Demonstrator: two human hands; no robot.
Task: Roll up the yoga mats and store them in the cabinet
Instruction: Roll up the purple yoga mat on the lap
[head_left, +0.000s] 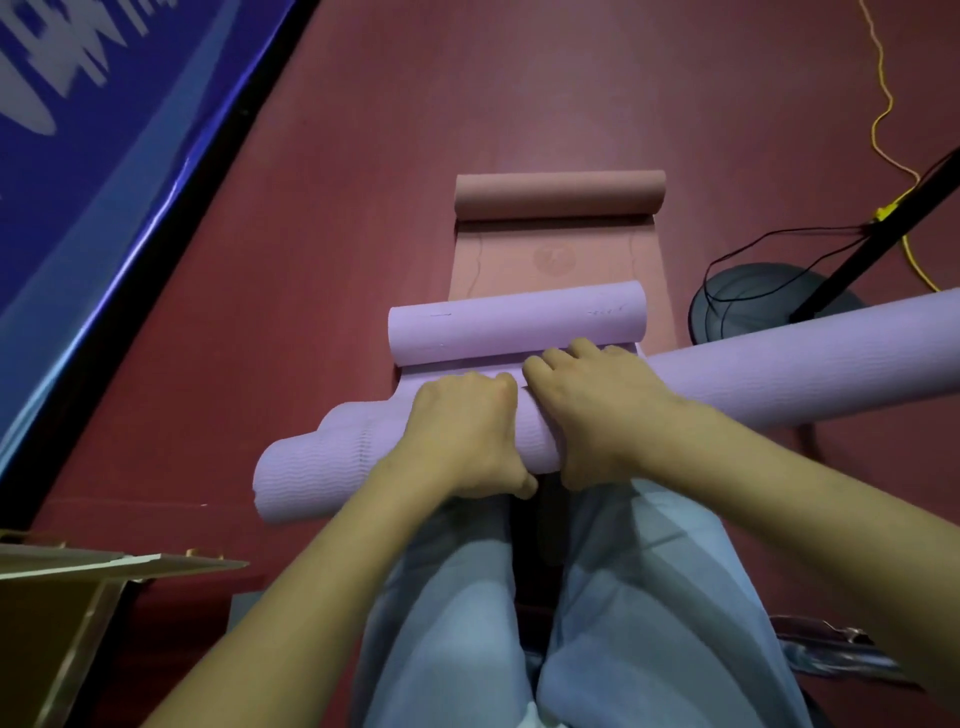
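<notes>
A long lilac yoga mat roll (779, 364) lies across my lap, running from lower left to the right edge. My left hand (462, 436) and my right hand (597, 410) grip it side by side near its middle, fingers curled over the far side and thumbs under the near side. Just beyond them lies a second lilac mat (514, 327), rolled from its far end with a short flat strip toward me. Farther away a pink mat (556, 244) lies partly unrolled, its roll at the far end.
The floor (363, 182) is dark red. A blue banner (93, 171) slants along the left. A black stand base (748, 301) with black cables and a yellow cord (883, 104) sits at the right. A cardboard flap (104, 566) is at lower left.
</notes>
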